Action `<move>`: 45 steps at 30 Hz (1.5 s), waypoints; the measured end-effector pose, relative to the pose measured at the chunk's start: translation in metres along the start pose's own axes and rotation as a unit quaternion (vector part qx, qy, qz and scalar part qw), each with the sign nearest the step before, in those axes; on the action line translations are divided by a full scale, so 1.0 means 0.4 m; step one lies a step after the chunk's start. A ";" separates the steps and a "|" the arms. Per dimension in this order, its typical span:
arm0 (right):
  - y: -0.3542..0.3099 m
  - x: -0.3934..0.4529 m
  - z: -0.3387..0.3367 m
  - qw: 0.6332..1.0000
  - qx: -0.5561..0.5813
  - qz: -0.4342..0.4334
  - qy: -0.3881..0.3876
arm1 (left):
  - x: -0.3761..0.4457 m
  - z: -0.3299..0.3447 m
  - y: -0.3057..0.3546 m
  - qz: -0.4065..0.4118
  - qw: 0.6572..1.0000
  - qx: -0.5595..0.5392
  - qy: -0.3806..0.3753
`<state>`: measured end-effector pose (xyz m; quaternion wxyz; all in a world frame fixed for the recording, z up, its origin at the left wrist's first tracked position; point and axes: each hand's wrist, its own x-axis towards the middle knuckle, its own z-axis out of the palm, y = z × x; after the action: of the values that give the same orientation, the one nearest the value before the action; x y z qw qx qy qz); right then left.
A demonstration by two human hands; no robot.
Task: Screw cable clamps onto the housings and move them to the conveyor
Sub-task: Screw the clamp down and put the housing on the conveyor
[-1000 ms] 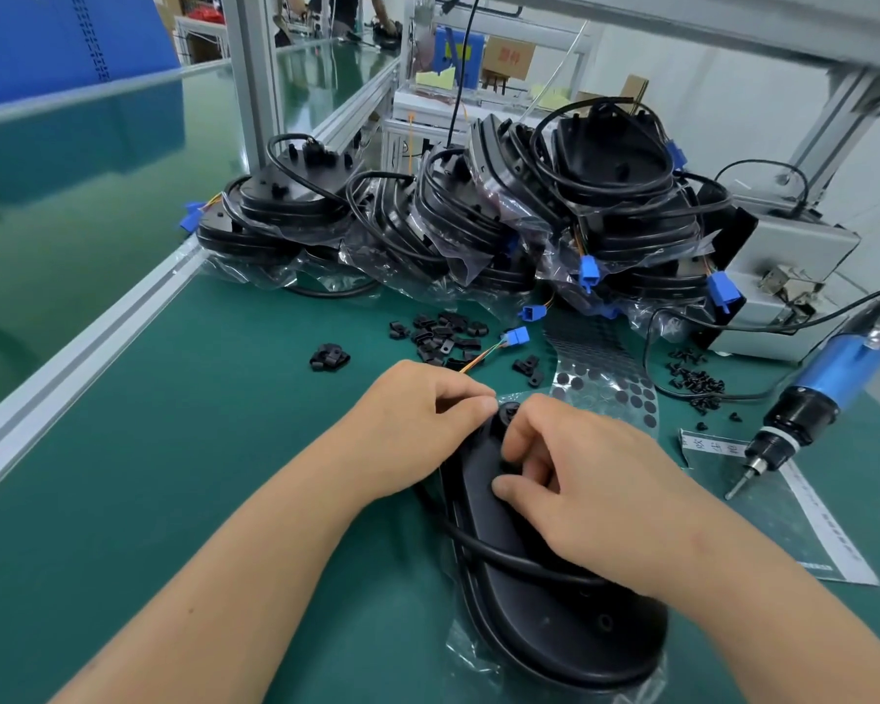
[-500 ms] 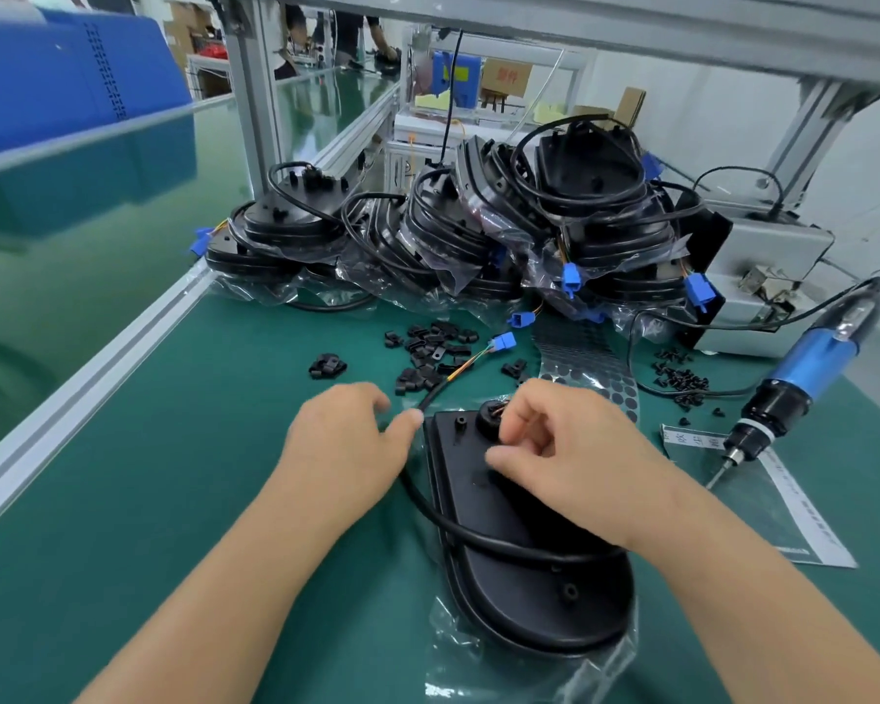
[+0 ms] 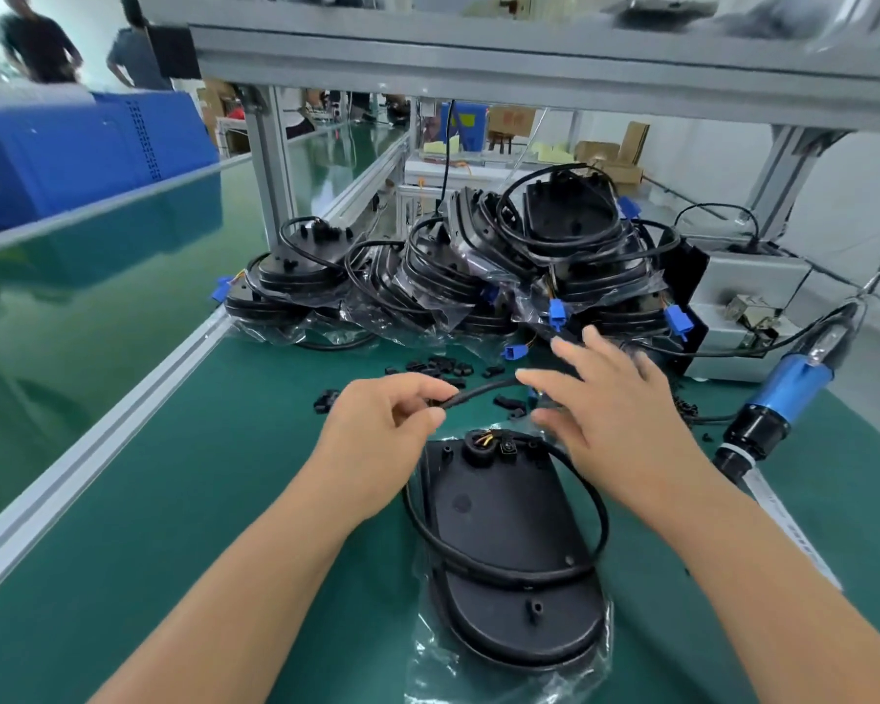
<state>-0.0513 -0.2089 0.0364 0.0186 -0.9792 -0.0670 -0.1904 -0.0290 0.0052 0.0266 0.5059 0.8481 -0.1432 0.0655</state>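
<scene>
nearest, below both wrists, a black housing (image 3: 504, 541) lies flat on the green mat (image 3: 123, 576), partly in a clear plastic bag (image 3: 478, 668), with its black cable (image 3: 478, 566) looped across its back and up its right edge. the left hand (image 3: 382, 439) sits just left of the housing's far end and pinches the cable between thumb and curled fingers, holding that stretch off the mat. the right hand (image 3: 616, 414) hovers over the housing's far right corner with fingers spread and relaxed, blurred by motion; the lifted cable runs from the left hand toward its fingertips, but whether they touch it cannot be told. right of the right hand a blue and black electric screwdriver (image 3: 778, 403) hangs tip down, its lower part behind the right forearm. just past both hands small black cable clamps (image 3: 443, 370) lie scattered on the mat, some hidden by the fingers. beyond them a heap of bagged housings (image 3: 478, 276) with coiled cables and blue connectors (image 3: 557, 313) walls off the far edge. left of the left hand, past an aluminium rail (image 3: 123, 424), runs the green conveyor (image 3: 72, 322). a grey box (image 3: 748, 297) stands behind the right hand.
</scene>
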 end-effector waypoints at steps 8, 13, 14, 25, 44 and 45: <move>0.039 0.039 0.078 0.993 0.113 0.027 -0.030 | -0.022 0.029 -0.005 -0.073 0.989 -0.034 0.120; -0.013 0.098 0.090 0.977 0.206 -0.018 0.044 | -0.069 0.036 0.074 0.091 0.963 0.103 0.231; -0.026 0.108 0.085 0.965 0.254 -0.014 0.064 | -0.075 0.034 0.087 0.128 0.951 0.131 0.248; 0.038 -0.037 -0.011 0.952 0.265 0.147 -0.040 | -0.038 0.031 0.019 -0.087 0.994 0.044 0.052; -0.216 -0.074 0.086 0.893 0.434 0.106 -0.051 | -0.187 -0.084 -0.079 -0.270 0.909 -0.312 0.051; -0.240 -0.052 0.096 0.887 0.450 0.090 -0.051 | -0.190 -0.111 -0.091 -0.259 0.909 -0.319 0.069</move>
<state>-0.0696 -0.1139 -0.0059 0.4711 -0.8758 -0.0584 -0.0873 -0.0883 0.0739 -0.0021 0.7569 0.6426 0.1029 -0.0588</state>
